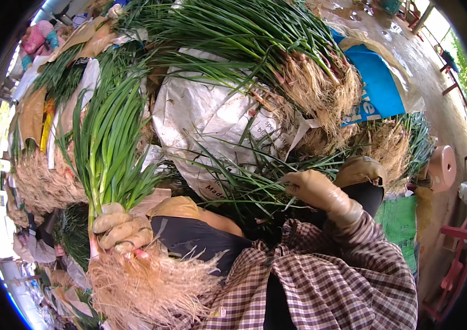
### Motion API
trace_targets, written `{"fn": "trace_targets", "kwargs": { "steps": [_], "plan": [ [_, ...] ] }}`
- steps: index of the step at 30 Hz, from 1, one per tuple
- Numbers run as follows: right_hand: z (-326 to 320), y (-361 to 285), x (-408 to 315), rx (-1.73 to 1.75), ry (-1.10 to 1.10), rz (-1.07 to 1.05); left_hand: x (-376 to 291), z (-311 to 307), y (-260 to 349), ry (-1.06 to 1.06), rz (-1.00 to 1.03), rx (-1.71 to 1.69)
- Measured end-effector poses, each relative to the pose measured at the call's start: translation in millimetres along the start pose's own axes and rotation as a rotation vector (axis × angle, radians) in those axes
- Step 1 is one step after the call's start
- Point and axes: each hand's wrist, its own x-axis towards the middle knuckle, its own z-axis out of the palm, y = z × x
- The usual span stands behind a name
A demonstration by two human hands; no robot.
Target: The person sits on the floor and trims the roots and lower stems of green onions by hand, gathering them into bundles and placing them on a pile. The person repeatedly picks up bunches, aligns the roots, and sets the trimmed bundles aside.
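Observation:
In a tan glove, my left hand is closed round a bunch of green onions, just above its red-white bulbs. The leaves point up and the pale roots hang over my lap. My right hand, gloved too, is over loose green leaves; its fingers are curled, and whether they pinch a leaf I cannot tell. A white woven plastic sack with printing lies in front of me. On its far side rests a large pile of green onions, roots to the right.
More rooted onion bundles stand at the left, wrapped in paper and sacking. A blue printed sack and a green sack lie at the right, near a pink plastic stool and red metal frames. A person is at the upper left.

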Motion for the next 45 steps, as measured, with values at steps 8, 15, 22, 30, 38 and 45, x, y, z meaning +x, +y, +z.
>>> {"fn": "trace_targets", "kwargs": {
  "steps": [8, 15, 22, 30, 38, 45],
  "plan": [
    [24, -48, 72, 0.076, 0.442, -0.439, -10, 28, 1, -0.034, -0.001, 0.089],
    [42, -132, 120, 0.210, 0.444, -0.575, -13, 46, 2, -0.045, 0.037, 0.219],
    [75, -109, 117, 0.200, 0.215, -0.504, -53, 109, -3, -0.005, 0.288, 0.496],
    [78, -79, 115, 0.495, -0.037, -0.238, -156, 154, 13, 0.456, 1.063, 1.020],
    [88, -42, 111, 0.376, -0.128, -0.104, -399, 74, -26, 1.562, 1.618, 0.831],
    [88, -22, 110, 0.368, -0.174, -0.033, -510, -45, -85, 1.555, 1.578, 0.425]
  ]
}}
